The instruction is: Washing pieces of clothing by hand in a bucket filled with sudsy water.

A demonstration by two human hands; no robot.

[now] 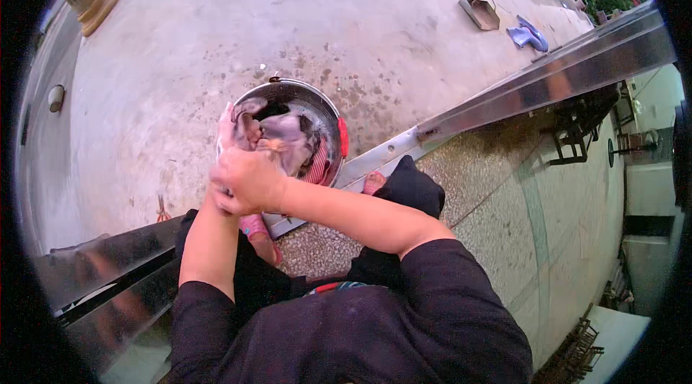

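A round bucket (332,106) with a metallic rim stands on the concrete in front of my feet. Inside it lies a bundle of wet clothes: a greyish-mauve cloth (292,135) and a red-and-white striped cloth (318,164). My left hand (226,130) is at the bucket's left edge, right beside the clothes; its fingers are partly hidden and blurred. Crossing over from the right, my right hand (249,179) is closed around my left wrist, its fingers wrapped over it. A red piece (343,137) sits on the bucket's right side.
A metal door track (411,143) runs diagonally beside the bucket. Upper right, a long-handled dustpan (481,13) and a pair of bluish-purple boots (530,34) lie on the concrete. A column base (97,6) stands upper left, near a small cup-like container (56,98).
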